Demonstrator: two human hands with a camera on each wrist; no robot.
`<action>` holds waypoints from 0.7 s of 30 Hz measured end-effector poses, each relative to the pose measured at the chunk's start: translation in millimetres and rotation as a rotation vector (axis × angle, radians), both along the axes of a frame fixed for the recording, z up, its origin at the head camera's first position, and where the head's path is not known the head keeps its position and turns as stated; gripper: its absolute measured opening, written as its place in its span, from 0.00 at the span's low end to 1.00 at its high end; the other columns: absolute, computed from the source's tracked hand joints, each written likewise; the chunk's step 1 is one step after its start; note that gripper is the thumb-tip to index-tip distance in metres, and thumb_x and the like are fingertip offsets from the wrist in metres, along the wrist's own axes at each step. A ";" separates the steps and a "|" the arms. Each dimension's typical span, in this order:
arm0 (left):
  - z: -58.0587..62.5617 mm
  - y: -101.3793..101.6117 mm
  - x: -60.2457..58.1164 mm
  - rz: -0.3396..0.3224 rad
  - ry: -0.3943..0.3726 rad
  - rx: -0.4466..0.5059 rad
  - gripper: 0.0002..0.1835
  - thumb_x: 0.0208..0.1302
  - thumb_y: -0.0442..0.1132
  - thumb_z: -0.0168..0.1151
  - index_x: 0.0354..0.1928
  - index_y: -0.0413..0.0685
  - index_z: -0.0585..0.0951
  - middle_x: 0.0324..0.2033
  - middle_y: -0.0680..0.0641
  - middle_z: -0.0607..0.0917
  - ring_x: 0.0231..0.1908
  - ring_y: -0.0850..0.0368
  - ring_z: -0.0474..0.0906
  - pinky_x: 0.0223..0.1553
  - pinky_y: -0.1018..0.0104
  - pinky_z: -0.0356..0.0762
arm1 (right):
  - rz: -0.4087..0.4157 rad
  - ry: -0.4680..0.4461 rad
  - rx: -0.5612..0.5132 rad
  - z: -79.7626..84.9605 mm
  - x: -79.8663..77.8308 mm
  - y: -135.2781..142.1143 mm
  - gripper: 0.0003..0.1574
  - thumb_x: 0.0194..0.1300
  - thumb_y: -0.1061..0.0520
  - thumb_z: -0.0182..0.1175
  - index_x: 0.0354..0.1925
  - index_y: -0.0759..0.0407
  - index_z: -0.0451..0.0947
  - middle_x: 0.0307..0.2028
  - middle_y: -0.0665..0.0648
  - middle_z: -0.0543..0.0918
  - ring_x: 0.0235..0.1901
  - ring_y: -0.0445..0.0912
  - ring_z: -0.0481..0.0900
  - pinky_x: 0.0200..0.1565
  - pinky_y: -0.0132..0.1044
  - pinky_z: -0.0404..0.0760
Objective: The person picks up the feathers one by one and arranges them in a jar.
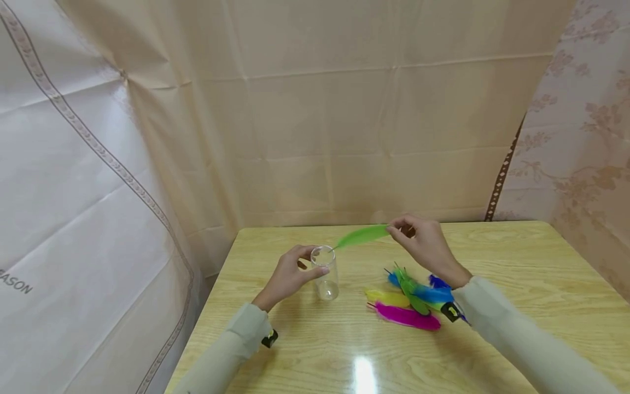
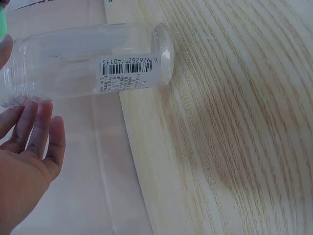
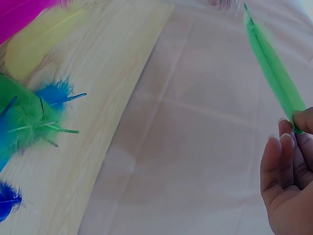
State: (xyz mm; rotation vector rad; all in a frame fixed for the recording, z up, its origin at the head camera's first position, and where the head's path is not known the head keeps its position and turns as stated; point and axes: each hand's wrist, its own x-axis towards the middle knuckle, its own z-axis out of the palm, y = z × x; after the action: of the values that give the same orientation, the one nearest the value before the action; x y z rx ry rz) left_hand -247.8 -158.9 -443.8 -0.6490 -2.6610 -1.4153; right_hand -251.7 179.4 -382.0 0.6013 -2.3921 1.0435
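Observation:
My left hand (image 1: pixel 290 272) grips a clear glass jar (image 1: pixel 327 287) near its rim, thumb on one side and fingers on the other. The jar stands upright on the table; in the left wrist view a white barcode label (image 2: pixel 128 74) shows low on its wall. Between thumb and fingertips, my right hand (image 1: pixel 429 244) pinches a light green feather (image 1: pixel 362 236) by its vane tip. That feather slants down to the left, with its bare quill end right at the jar's mouth.
Right of the jar lies a loose pile of feathers: a magenta one (image 1: pixel 408 317), a yellow one (image 1: pixel 389 298), a green one (image 1: pixel 412 290) and blue ones (image 1: pixel 435 294). Beige cloth (image 1: pixel 344 137) hangs behind the wooden table (image 1: pixel 305 361), with more cloth at both sides.

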 end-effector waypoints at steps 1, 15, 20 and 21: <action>0.0 0.0 -0.1 -0.003 -0.001 0.003 0.31 0.62 0.56 0.75 0.65 0.55 0.80 0.52 0.55 0.81 0.49 0.59 0.77 0.50 0.56 0.79 | 0.001 0.002 0.001 0.3 -0.1 -1.2 0.04 0.71 0.57 0.68 0.41 0.56 0.87 0.32 0.50 0.87 0.29 0.43 0.81 0.33 0.32 0.81; -0.4 -0.9 1.4 -0.014 0.007 -0.001 0.31 0.63 0.58 0.73 0.65 0.56 0.80 0.54 0.47 0.81 0.50 0.58 0.77 0.49 0.57 0.80 | 0.047 0.026 0.030 1.7 -2.0 -19.2 0.03 0.69 0.58 0.69 0.38 0.56 0.88 0.31 0.48 0.85 0.28 0.42 0.78 0.31 0.34 0.79; 0.0 -1.1 1.5 -0.010 -0.002 0.004 0.31 0.63 0.58 0.73 0.65 0.57 0.80 0.53 0.51 0.81 0.49 0.59 0.77 0.50 0.56 0.79 | 0.084 0.060 0.036 2.3 -4.4 -26.1 0.03 0.70 0.58 0.69 0.38 0.56 0.87 0.32 0.47 0.84 0.28 0.41 0.77 0.31 0.35 0.80; 0.0 -1.1 1.3 -0.006 -0.004 0.006 0.31 0.62 0.58 0.74 0.65 0.57 0.80 0.52 0.52 0.81 0.49 0.59 0.77 0.50 0.56 0.79 | 0.094 0.066 0.039 2.7 -5.0 -27.9 0.02 0.70 0.58 0.69 0.38 0.56 0.87 0.32 0.47 0.84 0.28 0.41 0.77 0.31 0.35 0.80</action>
State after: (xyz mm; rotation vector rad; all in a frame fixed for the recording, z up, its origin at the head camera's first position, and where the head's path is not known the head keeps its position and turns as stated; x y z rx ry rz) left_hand -246.5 -159.9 -443.8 -0.6546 -2.6590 -1.4266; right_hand -256.7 151.5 -379.3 0.7564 -2.3513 1.0008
